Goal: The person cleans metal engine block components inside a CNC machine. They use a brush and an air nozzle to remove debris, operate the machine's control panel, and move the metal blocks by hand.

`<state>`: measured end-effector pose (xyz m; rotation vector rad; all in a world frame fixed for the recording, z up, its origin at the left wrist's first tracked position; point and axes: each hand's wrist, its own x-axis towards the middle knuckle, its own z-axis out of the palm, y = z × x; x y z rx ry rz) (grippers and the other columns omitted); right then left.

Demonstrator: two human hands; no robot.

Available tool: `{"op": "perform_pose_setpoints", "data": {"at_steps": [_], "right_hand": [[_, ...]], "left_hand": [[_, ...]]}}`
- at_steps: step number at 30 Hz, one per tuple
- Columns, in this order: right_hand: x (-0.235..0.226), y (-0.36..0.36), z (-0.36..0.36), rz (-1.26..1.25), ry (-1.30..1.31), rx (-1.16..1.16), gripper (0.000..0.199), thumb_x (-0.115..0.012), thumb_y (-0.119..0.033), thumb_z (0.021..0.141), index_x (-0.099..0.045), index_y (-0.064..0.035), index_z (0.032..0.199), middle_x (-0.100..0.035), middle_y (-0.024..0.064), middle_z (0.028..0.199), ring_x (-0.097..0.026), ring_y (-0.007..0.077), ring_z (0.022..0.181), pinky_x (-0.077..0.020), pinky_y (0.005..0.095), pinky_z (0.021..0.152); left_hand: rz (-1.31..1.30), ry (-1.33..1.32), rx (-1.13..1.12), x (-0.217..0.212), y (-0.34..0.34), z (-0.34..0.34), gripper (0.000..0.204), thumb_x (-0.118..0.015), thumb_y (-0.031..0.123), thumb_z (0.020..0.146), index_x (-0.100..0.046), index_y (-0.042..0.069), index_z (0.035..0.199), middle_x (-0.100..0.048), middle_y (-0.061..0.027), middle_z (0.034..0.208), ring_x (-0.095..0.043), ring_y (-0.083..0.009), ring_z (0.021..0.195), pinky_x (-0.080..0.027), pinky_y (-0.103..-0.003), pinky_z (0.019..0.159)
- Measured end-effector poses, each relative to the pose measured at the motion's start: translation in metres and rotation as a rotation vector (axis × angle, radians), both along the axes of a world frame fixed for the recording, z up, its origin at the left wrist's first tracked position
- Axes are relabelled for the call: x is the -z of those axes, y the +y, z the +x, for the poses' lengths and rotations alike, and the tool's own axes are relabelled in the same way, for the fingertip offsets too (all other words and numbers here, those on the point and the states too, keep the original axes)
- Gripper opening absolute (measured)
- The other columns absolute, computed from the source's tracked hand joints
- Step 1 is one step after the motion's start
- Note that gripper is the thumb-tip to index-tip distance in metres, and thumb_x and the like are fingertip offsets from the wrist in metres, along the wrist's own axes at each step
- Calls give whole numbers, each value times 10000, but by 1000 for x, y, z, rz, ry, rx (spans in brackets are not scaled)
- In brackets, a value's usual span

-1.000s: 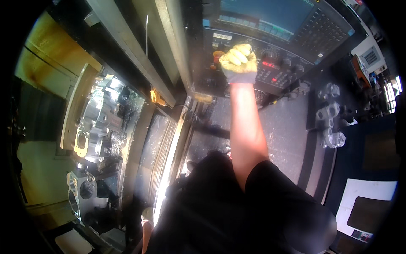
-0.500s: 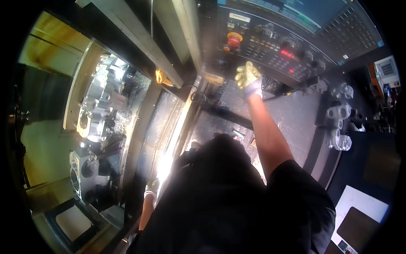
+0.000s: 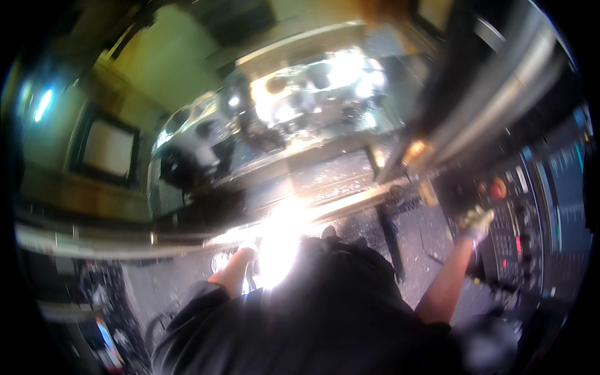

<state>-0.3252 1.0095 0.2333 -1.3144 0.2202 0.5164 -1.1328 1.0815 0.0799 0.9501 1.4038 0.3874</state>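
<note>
My right hand (image 3: 476,223), in a pale work glove, reaches to the machine control panel (image 3: 509,231) at the right. Its fingers look stretched out with nothing in them, though blurred; whether they touch the keys I cannot tell. A red stop button (image 3: 498,189) sits just beyond it. My left hand (image 3: 248,248) is low at the machine's front edge, beside a strong glare that hides its fingers. Inside the machine, bright metal castings (image 3: 290,94) stand along a fixture, and another grey casting (image 3: 203,128) stands left of them.
A metal sill (image 3: 350,203) runs across in front of me, with shavings on the ledge behind it. Blurred upright door bars (image 3: 500,106) stand at the upper right. A screen (image 3: 562,181) borders the panel. Dark shelving or equipment (image 3: 103,294) lies at the lower left.
My view has swung left, so the machine's inside now lies ahead and the panel at the right. My right hand stays by the panel; my left remains low at the machine's edge.
</note>
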Motion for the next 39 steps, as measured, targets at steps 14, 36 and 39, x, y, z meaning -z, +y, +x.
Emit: {"op": "perform_pose_setpoints", "data": {"at_steps": [14, 36, 39], "right_hand": [[107, -1, 126, 3, 103, -44, 633, -390, -688, 965, -665, -125, 1057, -536, -10, 634, -340, 95, 448, -258, 246, 409], [-51, -60, 217, 1075, 200, -264, 615, -401, -614, 982, -630, -99, 1228, -662, 24, 878, -585, 147, 686, -469, 279, 578], [-87, -48, 208, 1168, 110, -365, 618, -426, -592, 984, -576, -101, 1329, -656, 10, 947, -581, 134, 739, -476, 275, 636]], "left_hand": [[17, 636, 280, 35, -48, 119, 266, -524, 213, 985, -688, 88, 1153, -687, -63, 1120, -629, -176, 990, -508, -326, 848], [245, 524, 773, 79, 7, 254, 284, -616, 327, 946, -714, 73, 1028, -708, -40, 967, -625, -141, 865, -506, -317, 767], [193, 642, 803, 41, 31, 279, 245, -654, 287, 923, -713, 85, 1048, -704, -25, 970, -620, -127, 878, -502, -309, 777]]}}
